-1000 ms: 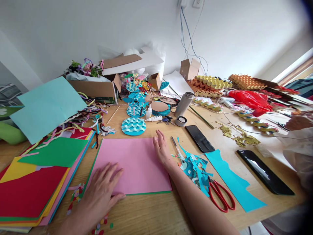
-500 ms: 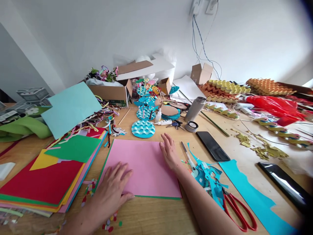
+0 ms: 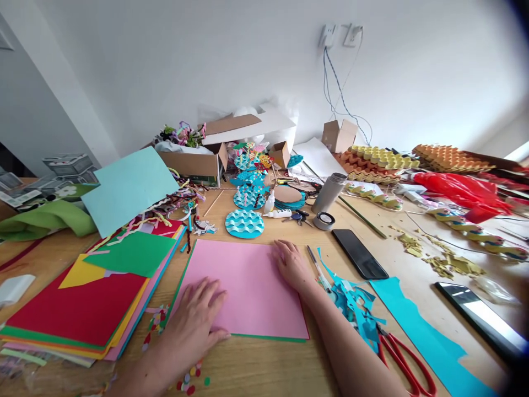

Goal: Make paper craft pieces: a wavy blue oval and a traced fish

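A pink sheet of paper (image 3: 243,292) lies flat in front of me, with edges of green and red sheets showing from under it. My left hand (image 3: 200,311) rests palm down on its left side, fingers stretched out. Over its right edge, near the far corner, lies my right hand (image 3: 291,264), fingers extended and holding nothing. Just beyond the paper sits a blue disc with wavy pale strips (image 3: 244,223). Torn blue paper scraps (image 3: 353,300) and a pen (image 3: 317,267) lie right of my right hand.
Coloured paper sheets (image 3: 82,303) are stacked at left. Red-handled scissors (image 3: 403,358), a black phone (image 3: 359,253) and a blue strip (image 3: 421,325) lie at right. Farther back stand a steel flask (image 3: 329,193), glue bottles (image 3: 281,213), a cardboard box (image 3: 190,165) and egg trays (image 3: 372,160).
My right hand has come down flatter onto the pink paper, its fingers lower than before. My left hand stays in place on the sheet. The camera view has tilted slightly up.
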{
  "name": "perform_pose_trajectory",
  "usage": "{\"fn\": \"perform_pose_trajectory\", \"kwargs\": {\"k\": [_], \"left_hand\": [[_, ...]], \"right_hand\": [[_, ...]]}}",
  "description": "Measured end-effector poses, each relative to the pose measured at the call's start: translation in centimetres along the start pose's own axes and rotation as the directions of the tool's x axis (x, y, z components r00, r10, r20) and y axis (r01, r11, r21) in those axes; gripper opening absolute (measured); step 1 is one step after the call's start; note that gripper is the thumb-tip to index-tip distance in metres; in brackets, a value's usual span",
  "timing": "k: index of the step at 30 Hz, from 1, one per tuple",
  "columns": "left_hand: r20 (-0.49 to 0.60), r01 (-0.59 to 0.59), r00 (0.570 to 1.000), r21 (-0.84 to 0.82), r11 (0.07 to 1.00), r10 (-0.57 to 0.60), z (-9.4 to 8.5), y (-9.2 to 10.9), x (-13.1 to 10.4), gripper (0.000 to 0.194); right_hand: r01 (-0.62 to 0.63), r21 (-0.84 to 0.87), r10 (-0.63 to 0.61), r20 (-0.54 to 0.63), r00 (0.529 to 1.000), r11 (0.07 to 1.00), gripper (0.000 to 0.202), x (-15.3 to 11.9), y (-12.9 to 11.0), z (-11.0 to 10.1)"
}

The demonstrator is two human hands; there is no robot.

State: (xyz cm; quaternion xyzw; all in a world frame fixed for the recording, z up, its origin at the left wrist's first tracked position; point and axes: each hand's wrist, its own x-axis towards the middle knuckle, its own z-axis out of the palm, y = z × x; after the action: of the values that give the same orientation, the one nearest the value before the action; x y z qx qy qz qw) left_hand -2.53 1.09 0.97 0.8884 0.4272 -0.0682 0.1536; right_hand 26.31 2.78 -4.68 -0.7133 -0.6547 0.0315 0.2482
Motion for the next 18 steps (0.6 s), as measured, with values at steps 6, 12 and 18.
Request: {"fn": "perform_pose_trajectory", "kwargs": {"k": [6,12,18], "left_hand": [[-0.003,-0.001,1.0,0.014,1.0,0.001,0.4,-0.3,0.2,0.063],[0.005,0.006,1.0,0.004,1.0,-0.006,0.3,-0.2,0.1,0.062],[0.021,0.028,0.999,-0.008,1.0,-0.028,-0.1,0.1,0.0,0.062]], "right_hand": [[-0.132,-0.096,0.131,-0.026,0.991,0.987,0.041,0.4,1.3,-1.2],[-0.154,-0.157,0.156,0.004,0.988,0.976,0.035,0.2,1.3,-1.6],[-0.074,-0.238,0.093,0.071,0.993,0.968,0.04,-0.2,-0.2,-1.2]]}}
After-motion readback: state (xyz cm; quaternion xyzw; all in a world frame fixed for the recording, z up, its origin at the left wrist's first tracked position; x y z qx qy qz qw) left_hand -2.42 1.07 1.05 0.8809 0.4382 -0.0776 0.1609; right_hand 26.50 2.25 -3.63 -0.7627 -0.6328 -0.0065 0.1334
